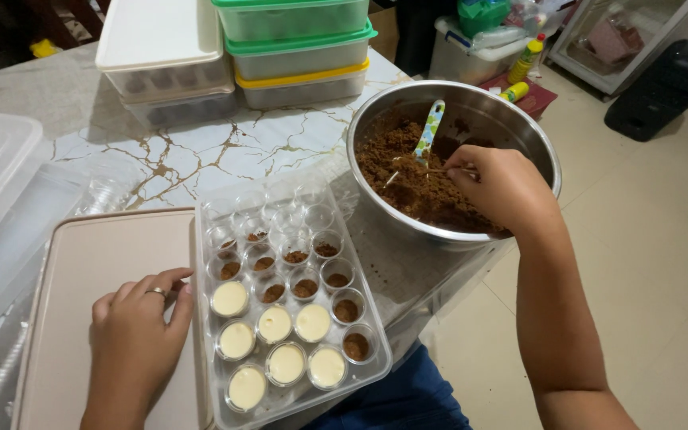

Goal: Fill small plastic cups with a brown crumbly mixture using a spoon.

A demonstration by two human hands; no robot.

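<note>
Three lidded tubs (300, 52), green- and yellow-rimmed, stacked behind the steel bowl (519, 127).

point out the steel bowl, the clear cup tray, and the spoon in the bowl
steel bowl (531, 131), head view, bare inner wall at right.
clear cup tray (376, 362), head view, right rim near the front corner.
spoon (430, 127), head view, patterned handle above the brown crumbs.

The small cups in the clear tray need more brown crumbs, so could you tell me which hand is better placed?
Probably the right hand: it is in the steel bowl of crumbs. The left hand rests beside the tray.
</note>
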